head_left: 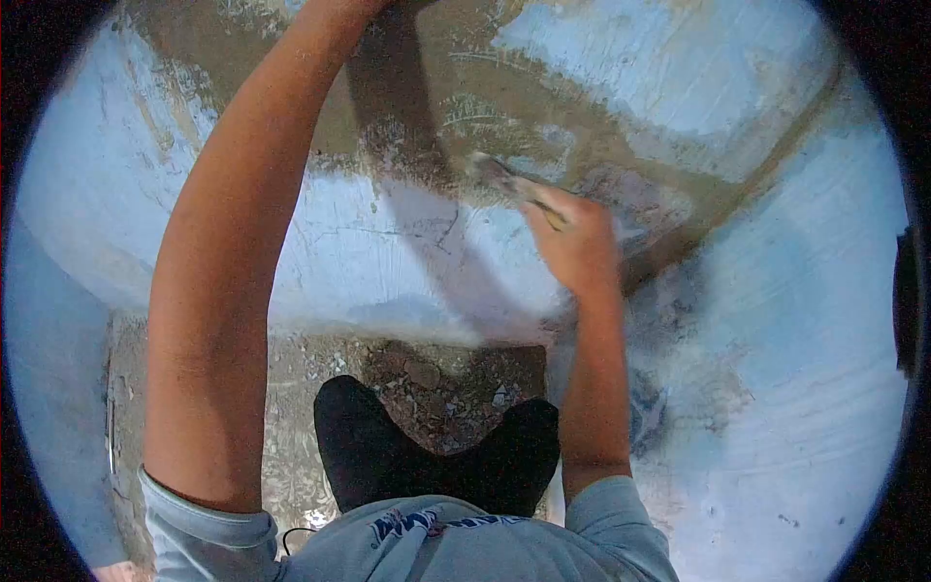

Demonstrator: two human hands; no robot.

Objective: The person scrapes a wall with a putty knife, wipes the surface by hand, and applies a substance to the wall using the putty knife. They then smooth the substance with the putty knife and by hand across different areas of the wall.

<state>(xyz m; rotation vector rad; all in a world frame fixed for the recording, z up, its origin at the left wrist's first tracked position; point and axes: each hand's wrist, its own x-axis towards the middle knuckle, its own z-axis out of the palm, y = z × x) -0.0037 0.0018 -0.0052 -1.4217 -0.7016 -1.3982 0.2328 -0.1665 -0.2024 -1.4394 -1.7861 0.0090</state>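
My right hand [575, 238] grips a small scraper [504, 177] whose blade tip rests against a blue painted wall [388, 252]. The blade touches the edge of a brown band [543, 107] where the paint is gone and bare plaster shows. My left arm [233, 252] reaches straight up along the wall. Its hand passes out of the top of the view, so I do not see the fingers. The arm casts a dark shadow on the wall between both arms.
Below the wall lies a rough ledge or floor [291, 388] strewn with rubble and paint chips [436, 383]. My dark trouser knees [436, 456] press close to it. Another blue wall surface [795, 369] with scuffed patches stands to the right.
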